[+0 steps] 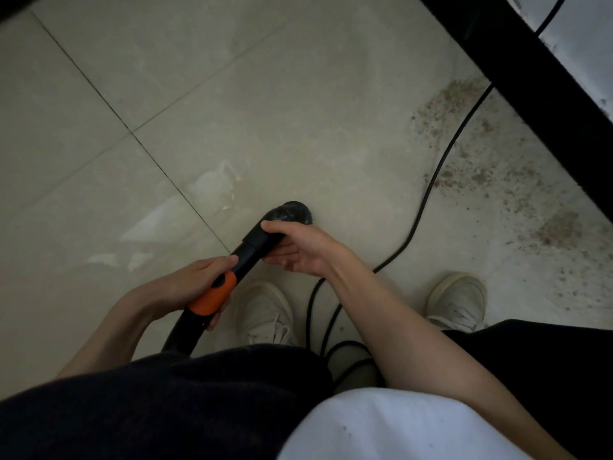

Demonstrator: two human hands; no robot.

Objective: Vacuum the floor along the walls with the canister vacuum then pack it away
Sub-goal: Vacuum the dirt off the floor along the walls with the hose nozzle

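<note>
Both hands are gripping the black vacuum hose [255,247]: left hand [195,280] clasping its orange plastic collar [214,295], right hand [298,250] steadying the round dusty nozzle [292,212], probably to aim it.

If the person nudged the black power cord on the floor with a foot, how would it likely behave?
The power cord looks floppy: it curves loosely across the tile floor and loops near the shoes. It would probably slide easily on smooth tile, and may snag a foot.
</note>
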